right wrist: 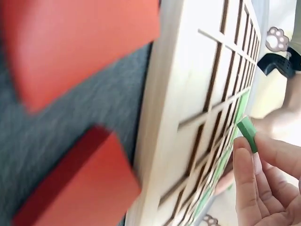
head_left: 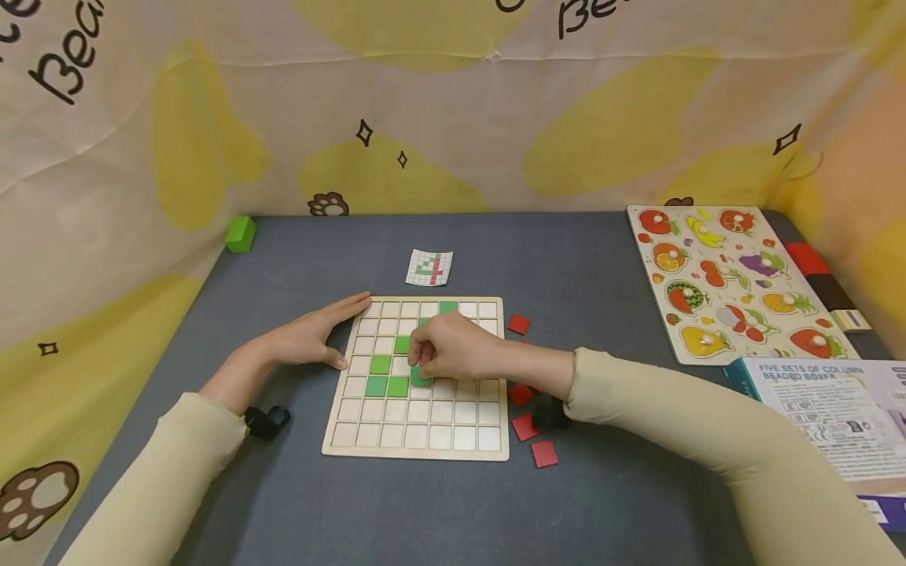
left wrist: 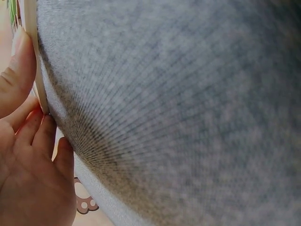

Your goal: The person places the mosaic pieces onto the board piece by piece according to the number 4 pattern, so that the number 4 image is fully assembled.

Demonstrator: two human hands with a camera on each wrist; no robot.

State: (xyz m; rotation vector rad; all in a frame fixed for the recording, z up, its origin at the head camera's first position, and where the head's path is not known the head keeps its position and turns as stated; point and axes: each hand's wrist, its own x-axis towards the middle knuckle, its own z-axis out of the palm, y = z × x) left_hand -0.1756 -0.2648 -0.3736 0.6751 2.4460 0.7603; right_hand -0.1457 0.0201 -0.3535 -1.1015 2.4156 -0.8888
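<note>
A wooden grid board (head_left: 418, 452) lies flat on the dark table, with several green tiles (head_left: 380, 365) in its squares. My right hand (head_left: 456, 346) is over the middle of the board. In the right wrist view, its thumb and fingertips pinch a green tile (right wrist: 247, 134), held edge-on above the grid; the head view partly hides it behind the hand. My left hand (head_left: 304, 334) rests at the board's upper left edge, fingers extended and thumb against the side. In the left wrist view, the left fingers (left wrist: 44, 136) touch the board's rim.
Several red tiles (head_left: 544, 453) lie along the board's right side, some beneath the right forearm. Behind the board is a small pattern card (head_left: 429, 268). A fruit puzzle (head_left: 736, 283) and a printed box (head_left: 828, 417) occupy the right; a green block (head_left: 241, 234) stands at the back left.
</note>
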